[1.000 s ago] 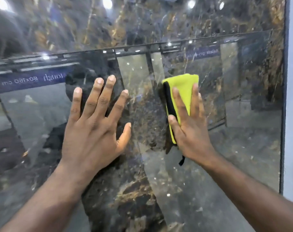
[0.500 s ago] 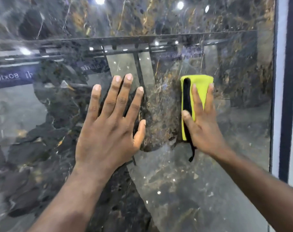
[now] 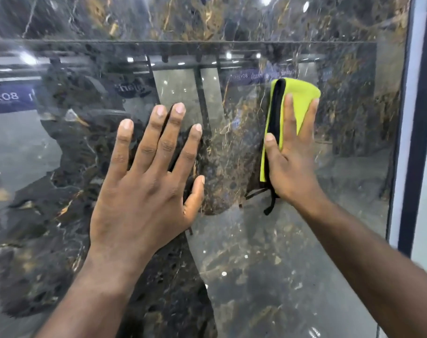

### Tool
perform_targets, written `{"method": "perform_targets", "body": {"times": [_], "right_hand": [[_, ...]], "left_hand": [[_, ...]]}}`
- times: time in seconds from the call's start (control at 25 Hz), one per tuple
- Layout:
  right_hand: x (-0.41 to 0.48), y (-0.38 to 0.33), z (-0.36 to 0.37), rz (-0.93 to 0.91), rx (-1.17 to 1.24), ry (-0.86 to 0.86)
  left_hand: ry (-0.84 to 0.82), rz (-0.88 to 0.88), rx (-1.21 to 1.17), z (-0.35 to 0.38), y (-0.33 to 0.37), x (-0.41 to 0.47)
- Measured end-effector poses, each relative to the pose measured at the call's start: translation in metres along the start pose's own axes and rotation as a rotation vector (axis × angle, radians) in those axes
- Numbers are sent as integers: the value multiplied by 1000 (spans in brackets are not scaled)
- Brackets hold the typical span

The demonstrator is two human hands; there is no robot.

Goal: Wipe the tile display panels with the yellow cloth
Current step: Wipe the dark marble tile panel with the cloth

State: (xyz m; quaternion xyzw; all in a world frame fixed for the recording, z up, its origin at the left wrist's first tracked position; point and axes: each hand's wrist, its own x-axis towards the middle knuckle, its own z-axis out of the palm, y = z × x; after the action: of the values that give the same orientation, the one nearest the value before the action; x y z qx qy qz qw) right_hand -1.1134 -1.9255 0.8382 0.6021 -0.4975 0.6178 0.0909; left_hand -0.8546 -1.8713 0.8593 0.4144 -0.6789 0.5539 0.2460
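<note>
A glossy dark marble tile panel (image 3: pixel 268 264) with gold and white veins fills the view and mirrors the showroom. My left hand (image 3: pixel 146 181) lies flat on it at the centre, fingers straight and spread. My right hand (image 3: pixel 290 162) presses the folded yellow cloth (image 3: pixel 302 98) with a black edge against the panel's upper right, fingers straight over it. A black loop of the cloth hangs below my right palm.
The panel's right edge meets a white and dark blue frame (image 3: pixel 417 142). A horizontal joint (image 3: pixel 183 41) between panels runs across the top. Reflected ceiling lights and blue signs show on the surface.
My right hand has slid the yellow cloth to the right across the panel, nearer the frame. The view has shifted right with it; my left hand stays flat on the tile.
</note>
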Motion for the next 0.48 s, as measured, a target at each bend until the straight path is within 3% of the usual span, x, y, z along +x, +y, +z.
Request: {"method": "perform_targets", "body": {"times": [0.16, 0.36, 0.48], "right_hand": [[-70, 12, 7, -179, -61, -172], [-12, 11, 6, -42, 42, 24], [-36, -7, 18, -174, 2, -68]], "left_hand": [[1, -17, 24, 1, 2, -1], [-4, -16, 40, 2, 2, 1], [2, -22, 56, 1, 3, -1]]}}
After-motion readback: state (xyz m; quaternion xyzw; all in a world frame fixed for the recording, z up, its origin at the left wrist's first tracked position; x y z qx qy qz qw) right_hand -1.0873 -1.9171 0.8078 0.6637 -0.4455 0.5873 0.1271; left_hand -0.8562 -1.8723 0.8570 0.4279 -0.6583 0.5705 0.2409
